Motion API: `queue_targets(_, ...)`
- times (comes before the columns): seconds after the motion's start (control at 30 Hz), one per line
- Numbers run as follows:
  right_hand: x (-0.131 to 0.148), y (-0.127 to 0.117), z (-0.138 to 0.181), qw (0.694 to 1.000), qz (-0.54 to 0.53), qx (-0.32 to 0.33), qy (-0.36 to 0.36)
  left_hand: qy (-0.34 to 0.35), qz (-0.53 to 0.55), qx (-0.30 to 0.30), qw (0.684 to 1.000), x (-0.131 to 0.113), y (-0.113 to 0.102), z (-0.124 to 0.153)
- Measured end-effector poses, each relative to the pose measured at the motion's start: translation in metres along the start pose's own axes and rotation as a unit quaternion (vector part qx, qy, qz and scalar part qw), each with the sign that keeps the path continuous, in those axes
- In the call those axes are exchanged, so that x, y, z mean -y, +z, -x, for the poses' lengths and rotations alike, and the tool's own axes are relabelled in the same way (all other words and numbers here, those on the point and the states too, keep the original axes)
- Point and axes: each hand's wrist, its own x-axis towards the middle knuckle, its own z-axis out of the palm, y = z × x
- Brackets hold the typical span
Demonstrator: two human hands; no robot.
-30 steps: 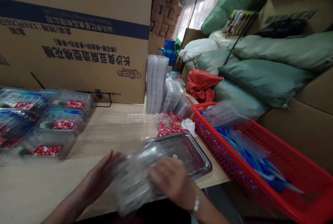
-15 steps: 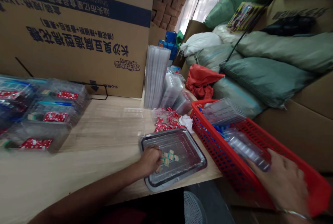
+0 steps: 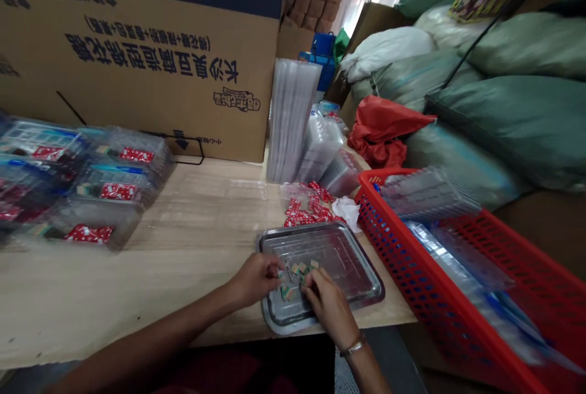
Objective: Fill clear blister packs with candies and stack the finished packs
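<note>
A shallow metal tray (image 3: 361,281) lies near the table's front edge, with small green-and-tan square pieces (image 3: 300,269) in its left half. Over the tray's left side, my left hand (image 3: 257,278) is closed in a pinch, a bit of green showing at its fingertips. My right hand (image 3: 332,307), a bracelet on its wrist, comes in from the front with thumb and fingers pinched together beside the pieces. What those right fingertips hold, if anything, is too small to make out. Behind the tray is a pile of red-and-white patterned packets (image 3: 304,214).
A red plastic basket (image 3: 389,247) with clear plastic trays and blue items stands at right. Filled clear boxes (image 3: 116,183) are stacked at left. Upright clear plastic stacks (image 3: 293,119) stand beside a large cardboard box (image 3: 151,95). Bulky sacks (image 3: 517,119) fill the back right.
My right hand has moved left from the red basket to the pieces in the tray. My left hand stays by the tray's left side. The view has shifted slightly.
</note>
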Motion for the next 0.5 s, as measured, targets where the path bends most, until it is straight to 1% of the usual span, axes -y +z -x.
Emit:
queue_targets(0.1,0.001,-0.001,0.005,0.995,-0.098,-0.005,0.028,-0.021,0.098,-0.007,0.995,0.003,-0.003,0.018)
queue_targets(0.17,0.005,0.007,0.007,0.982,-0.178,0.010,0.062,-0.040,0.134,-0.016,0.990,0.008,-0.004,0.027)
queue_targets(0.23,0.010,0.017,0.007,0.975,-0.206,0.027,0.084,-0.058,0.161,-0.035,0.985,0.013,-0.006,0.033)
queue_targets(0.3,0.015,0.024,0.006,0.984,-0.156,0.027,0.084,-0.065,0.173,-0.047,0.982,0.018,-0.009,0.038)
queue_targets(0.37,0.020,0.027,0.005,0.995,-0.066,0.025,0.065,-0.064,0.176,-0.050,0.981,0.021,-0.011,0.041)
queue_targets(0.43,0.023,0.025,0.004,0.999,0.006,0.033,0.040,-0.061,0.174,-0.054,0.981,0.022,-0.012,0.044)
queue_targets(0.5,0.024,0.021,0.004,0.998,0.036,0.040,0.020,-0.061,0.167,-0.060,0.982,0.020,-0.012,0.046)
